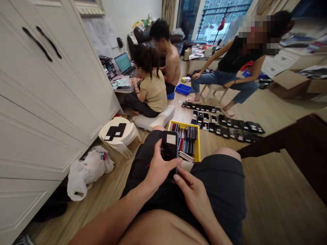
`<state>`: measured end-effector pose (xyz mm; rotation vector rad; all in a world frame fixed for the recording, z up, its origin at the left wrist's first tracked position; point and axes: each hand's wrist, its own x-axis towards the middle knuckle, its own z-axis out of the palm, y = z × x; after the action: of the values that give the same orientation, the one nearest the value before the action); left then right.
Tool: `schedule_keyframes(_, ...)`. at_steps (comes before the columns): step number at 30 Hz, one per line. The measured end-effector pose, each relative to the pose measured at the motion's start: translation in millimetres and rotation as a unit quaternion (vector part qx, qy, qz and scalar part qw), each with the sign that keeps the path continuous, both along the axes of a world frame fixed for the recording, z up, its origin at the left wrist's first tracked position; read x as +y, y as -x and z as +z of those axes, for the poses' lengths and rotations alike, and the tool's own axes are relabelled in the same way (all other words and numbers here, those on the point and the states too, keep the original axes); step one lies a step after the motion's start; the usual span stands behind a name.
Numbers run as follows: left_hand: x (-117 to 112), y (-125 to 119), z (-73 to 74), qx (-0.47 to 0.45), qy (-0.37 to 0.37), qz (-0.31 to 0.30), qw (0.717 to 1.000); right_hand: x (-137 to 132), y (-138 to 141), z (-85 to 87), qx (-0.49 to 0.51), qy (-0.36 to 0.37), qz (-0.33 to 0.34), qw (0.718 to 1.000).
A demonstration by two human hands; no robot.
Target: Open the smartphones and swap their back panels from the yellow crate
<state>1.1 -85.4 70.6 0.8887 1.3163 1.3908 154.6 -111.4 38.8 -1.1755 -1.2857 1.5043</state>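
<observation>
Above wooden flooring (270,190), left grip (160,168) clasps a phone (169,147), long axis pointing forward.

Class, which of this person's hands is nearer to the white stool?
Left. The left hand grips a phone, to the right of the stool; the right hand is farther right, by the phone's lower end.

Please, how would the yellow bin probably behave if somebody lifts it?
The yellow bin is probably heavy for its size, since rows of phone-like slabs crowd it. Its straight rim suggests it should stay stiff. The slabs stand mostly on edge, so tilting might make some slide.
</observation>
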Motion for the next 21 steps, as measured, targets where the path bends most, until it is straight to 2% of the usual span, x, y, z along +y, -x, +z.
schedule_keyframes(3,-0.5,1.1,-2.5,0.046,0.0,-0.007,0.999,-0.6,1.1,-4.2,0.035,0.052,-0.019,0.998)
schedule_keyframes(7,-2.0,1.9,-1.2,0.007,-0.024,-0.023,0.999,0.1,0.6,-10.6,0.088,0.101,-0.056,0.989)
schedule_keyframes(16,-2.0,-0.3,1.9,-0.034,-0.024,-0.006,0.999,-0.9,0.1,-7.8,0.086,0.116,-0.059,0.988)
schedule_keyframes(21,-1.1,0.5,0.7,-0.053,-0.021,-0.009,0.998,-1.4,0.6,-5.4,0.058,0.092,-0.055,0.993)
